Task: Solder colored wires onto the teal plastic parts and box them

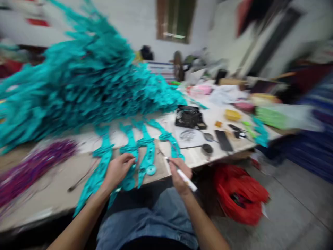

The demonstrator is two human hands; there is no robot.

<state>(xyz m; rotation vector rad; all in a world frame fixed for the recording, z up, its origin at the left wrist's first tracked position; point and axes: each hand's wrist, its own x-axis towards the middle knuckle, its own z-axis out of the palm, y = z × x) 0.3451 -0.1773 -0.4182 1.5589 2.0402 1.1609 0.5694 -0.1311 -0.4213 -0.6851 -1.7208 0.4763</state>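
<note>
The left hand (118,170) lies palm down near the front edge of the tabletop (52,194), fingers curled onto one of the teal strips (149,152) that fan out side by side across the surface. The blur hides whether it pinches the strip or only presses on it. The right hand (179,175) is closed around a white marker (186,178), held slantwise with its tip pointing up and left, close to the near end of the rightmost strip. The strips run from the table's front edge back toward a big teal heap (78,80) of the same material, which fills the left and middle of the tabletop. To the left of the hands lies a spread of purple strands (31,166), well apart from the strips. Behind and to the right of the right hand sits a black fan (188,117), lying flat, with a flat black bar (224,140) and a small yellow thing (232,114) further right. On the floor beside the person's blue jeans (156,218) sits a red bag (240,196).
</note>
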